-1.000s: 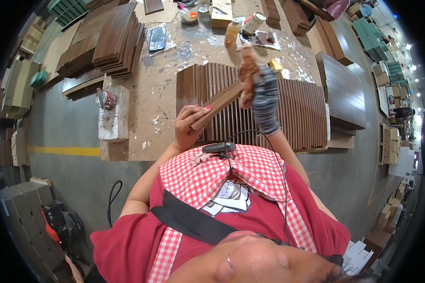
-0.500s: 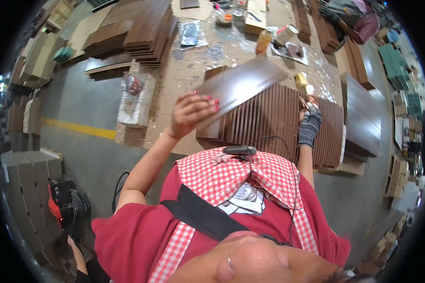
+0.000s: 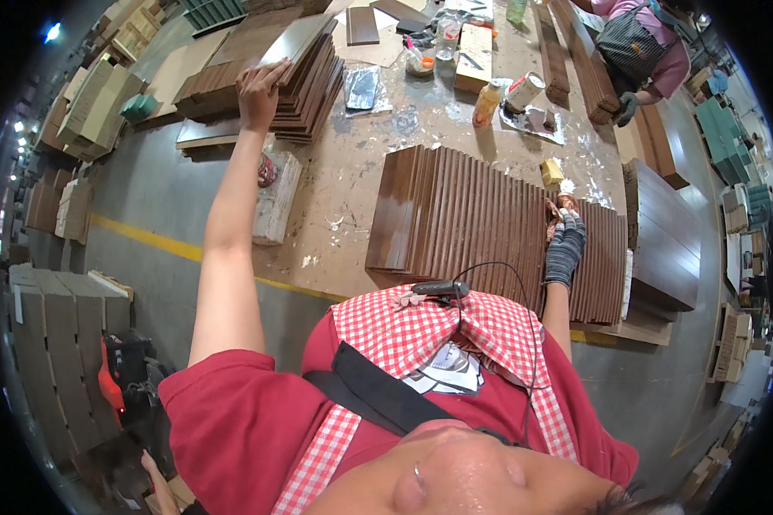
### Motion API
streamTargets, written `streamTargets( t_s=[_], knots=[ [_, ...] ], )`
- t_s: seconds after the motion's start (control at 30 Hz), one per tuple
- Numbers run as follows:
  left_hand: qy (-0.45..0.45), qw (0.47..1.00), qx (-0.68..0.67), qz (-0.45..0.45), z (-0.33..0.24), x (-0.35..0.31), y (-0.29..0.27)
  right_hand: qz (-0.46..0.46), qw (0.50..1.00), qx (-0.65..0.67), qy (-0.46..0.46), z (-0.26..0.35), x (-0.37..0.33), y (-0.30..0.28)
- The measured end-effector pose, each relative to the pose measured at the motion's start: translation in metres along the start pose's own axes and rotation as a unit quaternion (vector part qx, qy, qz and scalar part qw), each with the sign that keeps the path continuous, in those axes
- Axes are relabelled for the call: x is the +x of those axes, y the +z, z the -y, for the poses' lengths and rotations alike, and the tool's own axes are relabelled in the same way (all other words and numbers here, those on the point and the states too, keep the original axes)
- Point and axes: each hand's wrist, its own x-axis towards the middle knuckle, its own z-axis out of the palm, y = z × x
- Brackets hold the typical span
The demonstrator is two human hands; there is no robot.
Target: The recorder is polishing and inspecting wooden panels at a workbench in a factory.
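Fingers [image 3: 267, 75], left hand [image 3: 259, 96], curled over board [image 3: 307, 38]

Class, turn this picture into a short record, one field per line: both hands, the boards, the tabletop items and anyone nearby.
Left hand: bare, touching the top board of the left stack
Right hand: gloved, on the row of boards; grip unclear
Row: brown, on edge, side by side
Beyond row: yellow block, amber bottle
Nearby: co-worker, upper right
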Motion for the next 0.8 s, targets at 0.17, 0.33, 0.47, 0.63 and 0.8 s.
streamTargets(
  t_s=[0.17,0.33,0.47,0.63,0.8],
  knots=[
    [0.041,0.994,0.006,0.103,0.006,-0.013,0.019,-0.008,0.999,0.024,0.023,-0.009,0.004,0.0],
    [-0.037,0.97,-0.011,0.242,0.018,-0.019,0.015,0.02,0.995,0.069,0.075,-0.01,0.018,-0.001],
    [-0.088,0.913,0.028,0.398,-0.006,0.013,0.01,0.009,0.999,0.024,0.043,-0.026,0.016,0.002],
    [-0.135,0.89,0.022,0.435,0.02,0.02,0.013,0.019,0.998,0.026,0.054,-0.006,0.02,-0.012],
    [-0.13,0.888,0.031,0.44,0.07,0.03,0.043,0.02,0.998,0.028,0.047,-0.012,0.01,-0.005]
  ],
)
